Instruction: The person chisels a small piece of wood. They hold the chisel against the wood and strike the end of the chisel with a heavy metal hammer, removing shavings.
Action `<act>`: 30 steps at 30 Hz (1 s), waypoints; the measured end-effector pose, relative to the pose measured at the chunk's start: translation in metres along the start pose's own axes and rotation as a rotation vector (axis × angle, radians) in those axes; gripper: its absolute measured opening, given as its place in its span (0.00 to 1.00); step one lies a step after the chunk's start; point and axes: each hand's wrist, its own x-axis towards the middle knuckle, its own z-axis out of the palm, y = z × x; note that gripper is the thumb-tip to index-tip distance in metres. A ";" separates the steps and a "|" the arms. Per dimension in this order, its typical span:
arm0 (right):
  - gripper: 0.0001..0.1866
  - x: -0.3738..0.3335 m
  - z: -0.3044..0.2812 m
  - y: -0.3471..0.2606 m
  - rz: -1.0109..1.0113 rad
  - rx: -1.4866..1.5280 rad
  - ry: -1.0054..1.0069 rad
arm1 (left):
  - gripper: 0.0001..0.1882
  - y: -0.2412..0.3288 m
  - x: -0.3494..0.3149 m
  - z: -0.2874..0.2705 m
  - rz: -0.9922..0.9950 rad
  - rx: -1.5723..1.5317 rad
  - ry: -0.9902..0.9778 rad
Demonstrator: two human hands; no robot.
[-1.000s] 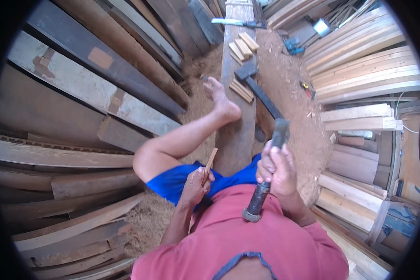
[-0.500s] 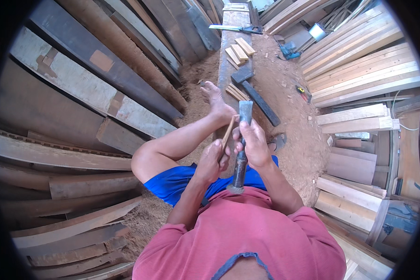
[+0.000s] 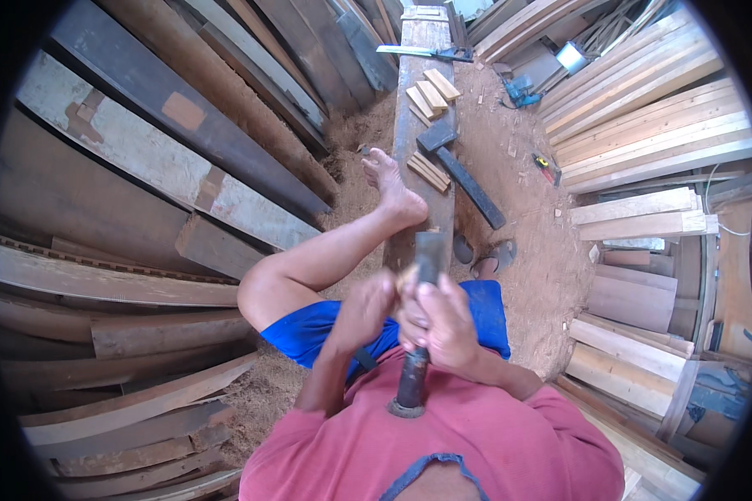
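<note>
From where I stand, the worker sits at the near end of a long bench (image 3: 426, 35), in a red shirt (image 3: 476, 417) and blue shorts (image 3: 486, 313). The right hand (image 3: 443, 326) is clenched round a chisel (image 3: 412, 376), which is over the bench's near end, its blade pointing up along the bench and its butt toward the shirt. The left hand (image 3: 366, 311) is just beside it, fingers curled, but it is too blurred for me to tell how firmly they close. A small piece of wood (image 3: 405, 280), also blurred, shows between that hand and the blade, above the bench's near end; I cannot tell whether the two touch.

A bare foot (image 3: 399, 196) rests across the bench. Farther up, a bundle of thin sticks (image 3: 429, 171) lies on the bench beside a dark mallet (image 3: 472, 190), whose handle sticks out past the bench's right edge. Beyond those, pale blocks (image 3: 433, 92) lie on the bench, and past them a saw (image 3: 426, 53) lies across it.

A sandal (image 3: 503, 253) is on the floor right of the bench, and farther up that side sits a blue power tool (image 3: 522, 92). Dark boards (image 3: 142, 150) lean left of the bench; paler planks (image 3: 660, 125) are stacked to its right.
</note>
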 end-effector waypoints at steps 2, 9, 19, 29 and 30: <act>0.09 -0.013 0.000 -0.015 -0.094 -0.019 0.018 | 0.21 -0.003 -0.022 0.003 -0.139 -0.073 -0.049; 0.07 0.019 0.001 0.013 0.188 0.051 -0.035 | 0.17 -0.021 0.028 0.005 0.062 0.000 0.319; 0.10 -0.002 -0.003 0.009 0.087 -0.036 -0.026 | 0.14 0.016 -0.003 0.004 0.135 0.307 0.229; 0.11 -0.050 -0.045 -0.058 -0.384 -0.037 0.243 | 0.18 -0.050 -0.108 0.005 -0.249 -0.094 0.135; 0.09 -0.038 -0.045 -0.058 -0.354 -0.045 0.274 | 0.20 -0.050 -0.092 0.004 -0.485 -0.475 0.229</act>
